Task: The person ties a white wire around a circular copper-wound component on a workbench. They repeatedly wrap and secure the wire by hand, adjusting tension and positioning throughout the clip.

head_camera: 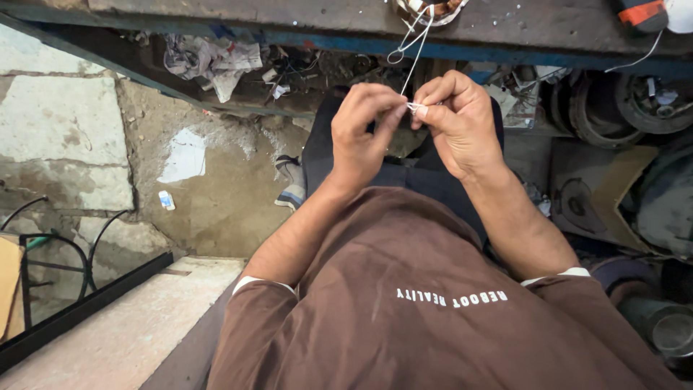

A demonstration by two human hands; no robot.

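Floor: rough stone and dirt at 9 o'clock, with a pale scrap (167, 200) lying on it and a black metal frame (54, 289) lower down at 8.
Rags: crumpled cloth and paper (211, 61) under the bench edge at 11 o'clock, well apart from my hands.
Left hand: my left hand (362, 137) sits just left of centre, fingers curled in, thumb and forefinger pinched shut on the string.
String: the white string (416, 59) runs from my fingertips up to 12 o'clock, with a small loop (395, 55) hanging partway, and meets the stator.
Stator: the round wound stator (426, 9) rests on the bench (289, 14) at 12 o'clock, only its lower rim in view.
Right hand: my right hand (462, 123) is just right of centre, closed, fingertips nipping the same string end and touching my left fingertips.
Progress: as I judge it, the string is already tied in at the stator and I am working its free end between both hands; whether a knot is formed there I cannot tell, since my fingers hide it. Pulling it tight and trimming look to be left.
Parts: dark round motor parts (606, 108) crowd under the bench at 2 o'clock, and a second white line (635, 61) trails there.
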